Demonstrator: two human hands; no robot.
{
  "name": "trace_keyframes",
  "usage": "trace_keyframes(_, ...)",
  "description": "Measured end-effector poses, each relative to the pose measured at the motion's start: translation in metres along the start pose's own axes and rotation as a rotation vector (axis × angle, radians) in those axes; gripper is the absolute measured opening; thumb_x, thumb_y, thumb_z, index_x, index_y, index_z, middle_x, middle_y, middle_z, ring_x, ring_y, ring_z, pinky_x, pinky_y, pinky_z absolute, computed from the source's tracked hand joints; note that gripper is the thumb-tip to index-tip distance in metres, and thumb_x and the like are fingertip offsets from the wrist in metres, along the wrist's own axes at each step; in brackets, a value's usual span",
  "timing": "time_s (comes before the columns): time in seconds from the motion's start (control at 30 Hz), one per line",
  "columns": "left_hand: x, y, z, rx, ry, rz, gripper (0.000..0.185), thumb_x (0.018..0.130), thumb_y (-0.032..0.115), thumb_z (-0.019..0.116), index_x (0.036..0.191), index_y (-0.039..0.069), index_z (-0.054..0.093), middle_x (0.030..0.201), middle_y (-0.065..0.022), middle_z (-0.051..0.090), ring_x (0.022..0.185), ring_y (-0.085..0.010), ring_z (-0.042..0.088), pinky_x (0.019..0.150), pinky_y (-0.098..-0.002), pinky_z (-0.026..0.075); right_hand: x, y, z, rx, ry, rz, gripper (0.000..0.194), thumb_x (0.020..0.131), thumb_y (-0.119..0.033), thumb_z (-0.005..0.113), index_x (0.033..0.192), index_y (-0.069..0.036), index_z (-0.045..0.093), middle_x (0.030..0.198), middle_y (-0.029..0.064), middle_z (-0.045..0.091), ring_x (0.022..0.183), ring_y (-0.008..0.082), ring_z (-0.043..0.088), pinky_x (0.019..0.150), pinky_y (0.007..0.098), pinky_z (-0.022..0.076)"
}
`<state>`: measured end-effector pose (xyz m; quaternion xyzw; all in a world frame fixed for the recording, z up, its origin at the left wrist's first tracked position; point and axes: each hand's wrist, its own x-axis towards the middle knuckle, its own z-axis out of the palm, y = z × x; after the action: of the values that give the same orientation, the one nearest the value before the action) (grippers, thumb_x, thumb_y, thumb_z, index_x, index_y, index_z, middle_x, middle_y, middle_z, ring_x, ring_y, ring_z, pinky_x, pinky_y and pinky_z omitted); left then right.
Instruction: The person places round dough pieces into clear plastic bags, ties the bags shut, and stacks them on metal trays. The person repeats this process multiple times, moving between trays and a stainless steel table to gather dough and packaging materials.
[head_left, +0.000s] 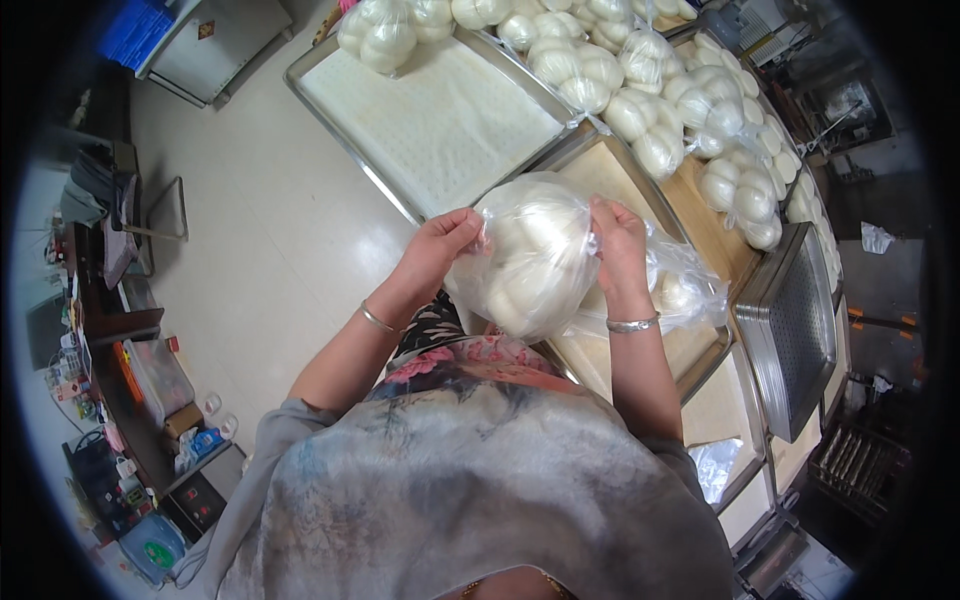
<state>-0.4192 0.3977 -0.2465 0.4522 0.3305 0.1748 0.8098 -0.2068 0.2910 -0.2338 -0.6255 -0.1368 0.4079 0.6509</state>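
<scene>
A clear plastic bag of white steamed buns (536, 259) hangs between my two hands in front of my body. My left hand (450, 240) pinches the bag's film at its left side between thumb and fingers. At the right, my right hand (619, 244) grips the gathered plastic. Behind my right wrist, another clear bag with buns (679, 289) lies on a paper-lined tray (637, 176). Beyond my hands is a metal tray with a pale perforated liner (442, 112). Several filled bun bags (574, 71) lie close together past it.
Stacked perforated metal trays (787, 330) stand at the right. Loose flat white rounds (772, 142) lie behind the bags. A folding chair (169, 210), a metal cabinet (217, 45) and a blue crate (135, 30) are to the left. A piece of clear plastic (716, 465) lies on a lower right tray.
</scene>
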Motion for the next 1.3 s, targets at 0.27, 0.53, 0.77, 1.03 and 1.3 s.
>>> trace_keyframes(0.27, -0.019, 0.012, 0.007, 0.004, -0.389, -0.172, 0.029, 0.099, 0.031, 0.047, 0.084, 0.007, 0.055, 0.085, -0.0024, 0.059, 0.083, -0.0123, 0.056, 0.08, -0.0267, 0.044, -0.002, -0.007, 0.011, 0.496, 0.153, -0.049, 0.031, 0.093, -0.016, 0.056, 0.064, -0.015, 0.044, 0.055, -0.0067, 0.033, 0.048, 0.0051, 0.028, 0.045, 0.0235, 0.0223)
trace_keyframes(0.53, 0.014, -0.005, 0.005, 0.525, -0.002, 0.158, 0.064, 0.084, 0.026, 0.071, 0.132, 0.001, 0.037, 0.087, -0.0028, 0.053, 0.076, -0.0105, 0.052, 0.061, -0.022, 0.045, 0.006, 0.012, 0.031, 0.448, 0.181, -0.137, 0.033, 0.091, -0.012, 0.057, 0.061, -0.011, 0.043, 0.059, -0.0064, 0.037, 0.056, 0.0042, 0.029, 0.052, 0.0239, 0.0235)
trace_keyframes(0.77, 0.058, -0.013, -0.03, 0.523, 0.198, -0.044, 0.035, 0.089, 0.026, 0.064, 0.113, 0.001, 0.058, 0.084, -0.0004, 0.055, 0.075, -0.0077, 0.049, 0.069, -0.0232, 0.043, 0.007, 0.012, 0.018, -0.045, -0.107, -0.194, 0.034, 0.091, -0.007, 0.055, 0.06, -0.01, 0.041, 0.059, -0.0078, 0.035, 0.056, 0.0026, 0.027, 0.05, 0.0236, 0.022)
trace_keyframes(1.03, 0.019, 0.031, -0.016, -0.253, -0.004, -0.068, 0.02, 0.098, 0.022, 0.05, 0.087, 0.006, 0.056, 0.078, 0.0002, 0.055, 0.076, -0.0091, 0.053, 0.073, -0.0256, 0.045, -0.027, -0.04, 0.011, -0.284, -0.403, -0.228, 0.039, 0.087, -0.001, 0.056, 0.059, -0.007, 0.03, 0.058, -0.0079, 0.026, 0.055, 0.002, 0.023, 0.047, 0.0245, 0.0181)
trace_keyframes(1.3, 0.013, 0.042, 0.009, -0.498, -0.218, -0.353, 0.021, 0.096, 0.02, 0.047, 0.079, 0.007, 0.049, 0.074, -0.0002, 0.051, 0.07, -0.0119, 0.05, 0.066, -0.027, 0.043, 0.013, 0.001, 0.01, -0.308, -0.413, -0.205, 0.036, 0.085, -0.005, 0.056, 0.059, -0.006, 0.031, 0.055, -0.0065, 0.028, 0.053, 0.0026, 0.025, 0.045, 0.0254, 0.0204)
